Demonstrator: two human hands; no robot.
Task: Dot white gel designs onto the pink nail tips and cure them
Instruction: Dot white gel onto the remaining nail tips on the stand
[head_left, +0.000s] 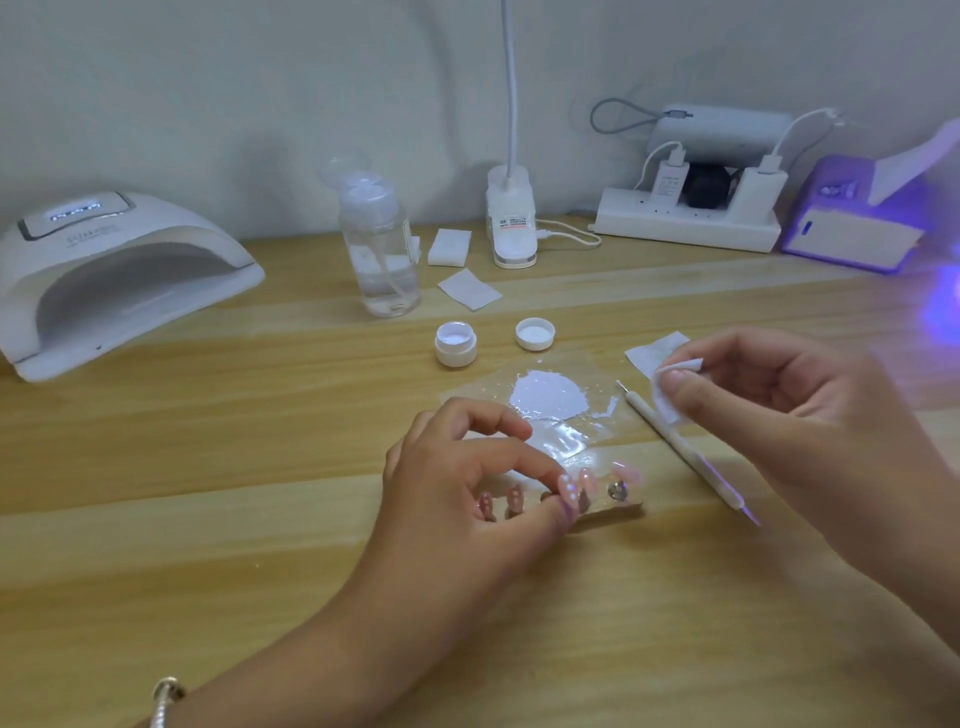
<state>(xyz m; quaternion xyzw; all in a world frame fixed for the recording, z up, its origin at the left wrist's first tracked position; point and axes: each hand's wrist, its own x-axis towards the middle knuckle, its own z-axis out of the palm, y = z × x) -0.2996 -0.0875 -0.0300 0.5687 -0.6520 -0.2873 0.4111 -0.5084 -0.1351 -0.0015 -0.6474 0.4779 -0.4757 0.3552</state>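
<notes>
Nail tip (569, 487) edge pinched by left hand (457, 478); right hand (779, 405) pinches wipe (665, 405).

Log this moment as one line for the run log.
left hand: pinching dotted pink nail tip at holder | right hand: pinching white wipe | dotting tool: lying on table | gel jar: open

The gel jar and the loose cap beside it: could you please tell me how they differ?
The gel jar is taller; the cap is shallow. The gel jar holds white gel, while the cap looks empty. The gel jar stands left of the cap. Both are white, round and open side up.
</notes>
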